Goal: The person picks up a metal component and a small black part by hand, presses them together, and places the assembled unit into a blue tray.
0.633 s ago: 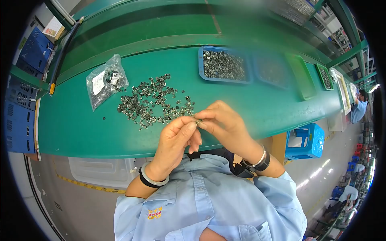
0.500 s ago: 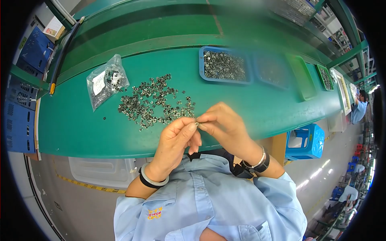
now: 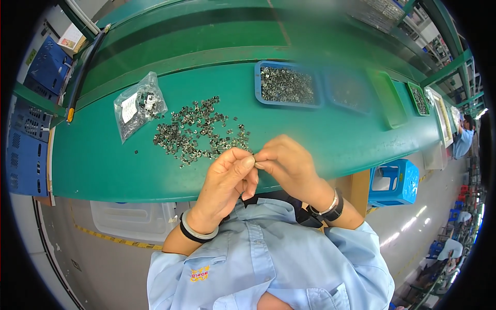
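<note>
My left hand (image 3: 225, 180) and my right hand (image 3: 289, 164) meet fingertip to fingertip above the near side of the green table. Both are closed in a pinch on one small shiny metal part (image 3: 255, 160), nearly all of it hidden by the fingertips. Just beyond my left hand, a loose heap of small metal parts (image 3: 181, 133) spreads over the tabletop. Left of the heap lies a clear plastic bag (image 3: 125, 126) with a white label and similar metal pieces inside.
A blue tray (image 3: 257, 82) full of small metal pieces stands on the green table (image 3: 103, 178), beyond my hands. Farther right are a blurred pale tray (image 3: 349, 93), a green tray (image 3: 388, 101) and a smaller green tray (image 3: 418, 99) with parts. A blue stool (image 3: 395, 183) stands below the right edge.
My fingertips have closed further over the small metal part, so less of it shows. The hands stay in nearly the same place; the heap and trays look unchanged.
</note>
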Tool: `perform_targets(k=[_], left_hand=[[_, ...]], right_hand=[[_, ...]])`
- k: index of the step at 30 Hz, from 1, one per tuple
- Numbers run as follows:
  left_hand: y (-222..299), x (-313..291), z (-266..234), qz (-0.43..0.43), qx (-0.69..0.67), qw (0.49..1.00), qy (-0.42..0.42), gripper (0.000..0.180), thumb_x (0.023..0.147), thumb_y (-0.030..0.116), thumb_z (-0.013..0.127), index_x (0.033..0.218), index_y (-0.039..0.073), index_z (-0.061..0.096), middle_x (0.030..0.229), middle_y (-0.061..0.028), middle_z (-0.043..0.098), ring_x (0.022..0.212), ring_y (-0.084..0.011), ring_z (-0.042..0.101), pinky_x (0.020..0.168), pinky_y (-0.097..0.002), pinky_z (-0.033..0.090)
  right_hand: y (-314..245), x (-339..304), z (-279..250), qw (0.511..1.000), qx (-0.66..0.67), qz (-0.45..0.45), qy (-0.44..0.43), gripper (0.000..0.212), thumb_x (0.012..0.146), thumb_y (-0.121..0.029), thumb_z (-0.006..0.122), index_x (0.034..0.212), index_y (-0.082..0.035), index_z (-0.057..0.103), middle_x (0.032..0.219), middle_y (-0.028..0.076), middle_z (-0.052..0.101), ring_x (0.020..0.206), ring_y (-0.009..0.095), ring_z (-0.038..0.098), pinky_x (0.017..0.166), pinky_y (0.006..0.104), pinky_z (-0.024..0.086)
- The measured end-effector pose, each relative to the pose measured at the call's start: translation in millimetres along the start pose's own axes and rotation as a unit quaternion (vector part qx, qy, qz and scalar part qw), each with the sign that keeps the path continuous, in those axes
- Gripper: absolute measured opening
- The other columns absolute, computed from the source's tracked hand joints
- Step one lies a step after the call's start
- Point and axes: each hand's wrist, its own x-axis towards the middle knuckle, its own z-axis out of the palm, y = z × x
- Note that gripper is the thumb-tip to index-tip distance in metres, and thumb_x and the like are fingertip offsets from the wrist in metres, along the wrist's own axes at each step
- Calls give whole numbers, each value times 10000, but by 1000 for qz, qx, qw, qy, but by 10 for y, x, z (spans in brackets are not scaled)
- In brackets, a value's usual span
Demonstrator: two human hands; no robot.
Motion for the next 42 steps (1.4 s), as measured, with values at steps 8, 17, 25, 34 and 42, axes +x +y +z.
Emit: perform_targets(k=[8,17,25,34,42], left_hand=[[-100,33,-32,-10,-88,995,-52,137,942,187,526,899,62,489,644,-57,559,481,-115,486,415,-232,367],[-77,-6,73,16,6,1000,10,118,955,187,494,955,70,487,671,-71,570,460,-148,455,418,-262,359],[-114,-15,76,-6,-124,989,-75,133,952,209,503,1009,88,499,689,-64,571,473,-145,455,428,-266,349],[-90,14,77,-10,-141,984,-106,132,938,215,532,992,100,498,665,-48,549,478,-142,462,421,-269,336],[9,19,66,-23,-94,993,-74,109,918,180,572,950,92,516,656,-54,571,507,-142,509,423,-258,378]], right_hand=[[-40,-79,14,999,37,13,21,199,720,2,703,884,-54,606,818,64,601,743,230,584,615,321,471],[8,-119,-37,999,-21,-21,20,189,732,-6,701,891,-54,609,844,65,617,760,224,594,636,314,479],[-44,-132,-27,989,125,57,46,148,767,-15,688,891,-56,618,849,60,624,771,194,600,654,295,485],[-43,-86,-35,990,136,27,31,136,773,-23,682,887,-63,619,826,59,629,759,188,615,633,291,498],[-8,-57,-47,996,85,5,13,141,769,-26,685,886,-56,612,809,62,625,746,197,615,612,289,498]])
